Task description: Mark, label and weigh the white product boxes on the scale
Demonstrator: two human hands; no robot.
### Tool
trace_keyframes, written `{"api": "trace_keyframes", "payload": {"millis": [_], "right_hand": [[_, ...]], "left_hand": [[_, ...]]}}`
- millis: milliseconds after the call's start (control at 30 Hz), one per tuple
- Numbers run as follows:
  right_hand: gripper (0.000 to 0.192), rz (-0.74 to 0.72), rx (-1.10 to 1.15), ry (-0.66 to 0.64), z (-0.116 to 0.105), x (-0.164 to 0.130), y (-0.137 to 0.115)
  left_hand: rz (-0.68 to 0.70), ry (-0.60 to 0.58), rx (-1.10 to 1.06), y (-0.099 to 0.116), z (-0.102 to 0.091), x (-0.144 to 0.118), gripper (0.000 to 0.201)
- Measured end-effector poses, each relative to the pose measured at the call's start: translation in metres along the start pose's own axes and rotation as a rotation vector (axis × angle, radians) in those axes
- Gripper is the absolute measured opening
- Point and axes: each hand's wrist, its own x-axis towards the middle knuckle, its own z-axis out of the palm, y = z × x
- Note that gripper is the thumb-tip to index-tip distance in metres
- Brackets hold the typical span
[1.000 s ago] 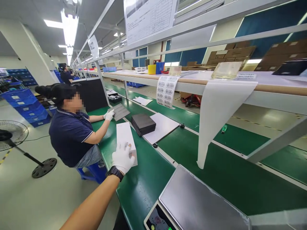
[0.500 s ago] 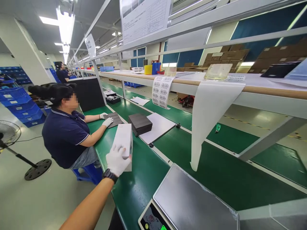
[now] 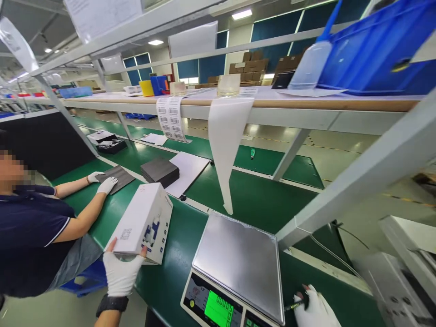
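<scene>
At the near edge of the green belt: a white box (image 3: 143, 222) is gripped from below and behind by the gloved left hand (image 3: 121, 272).
Left hand: fingers (image 3: 143, 251) clamped round the box's near corner, thumb on the top face by a printed code; a dark watch (image 3: 109, 303) sits at the wrist.
White box: tilted, its near end raised off the belt (image 3: 259, 200) — a printed side panel faces the camera; it sits just left of the scale.
Right hand: the gloved right hand (image 3: 315, 309) is at the bottom edge, fingers closed on a thin dark pen-like thing (image 3: 295, 305) (what exactly it is cannot be told), just beside the scale's right corner.
Scale: a bench scale (image 3: 238, 259) with a bare steel platter and a lit green display, resting on the belt between the two hands.
Co-worker: a person in a dark blue shirt (image 3: 30, 236) sits at left, both gloved hands (image 3: 101, 181) on a grey sheet (image 3: 116, 176).
Further along the belt: a stack of dark sheets (image 3: 160, 171) lies on a white sheet (image 3: 189, 167).
Shelf above: a strip of barcode labels (image 3: 172, 119) and a blank white strip (image 3: 226, 145) hang from its edge — blue bins (image 3: 374, 50) stand on top at right.
</scene>
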Motion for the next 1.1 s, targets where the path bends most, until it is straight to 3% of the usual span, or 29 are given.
{"api": "trace_keyframes", "payload": {"millis": [133,233,300,400,467,567,633,733,867,967,1100], "right_hand": [[0.029,-0.016,0.018,0.052,-0.001,-0.007,-0.005],[0.025,-0.012,0.012,0.068,0.001,-0.01,-0.005],[0.024,-0.019,-0.003,0.068,0.003,-0.011,-0.005],[0.024,-0.034,-0.023,0.076,0.006,-0.012,-0.003],[0.023,-0.043,-0.024,0.079,0.007,-0.012,-0.003],[0.024,-0.018,-0.008,0.057,0.008,-0.014,-0.004],[0.025,0.022,0.012,0.029,0.009,-0.016,-0.004],[0.025,0.064,0.049,-0.003,0.011,-0.021,-0.004],[0.026,0.092,0.089,-0.019,0.011,-0.027,-0.003],[0.028,0.098,0.114,-0.026,0.012,-0.03,-0.002],[0.028,0.129,0.195,-0.01,0.01,-0.031,-0.003]], "left_hand": [[-0.082,-0.002,-0.217,0.034,-0.027,0.024,0.104],[0.04,-0.147,-0.146,0.051,-0.052,0.017,0.113],[0.197,-0.303,-0.079,0.06,-0.056,-0.001,0.113],[0.471,-0.474,-0.069,0.08,-0.038,-0.044,0.104],[0.537,-0.475,-0.049,0.101,-0.021,-0.075,0.105],[0.39,-0.625,-0.13,0.133,-0.005,-0.102,0.115],[0.202,-0.775,-0.286,0.142,0.002,-0.101,0.104],[-0.054,-0.857,-0.26,0.118,0.02,-0.081,0.08],[-0.241,-0.855,0.175,0.035,0.045,-0.064,0.063],[-0.298,-0.824,0.375,-0.016,0.048,-0.063,0.048],[-0.304,-0.854,0.436,-0.043,0.043,-0.066,0.043]]}}
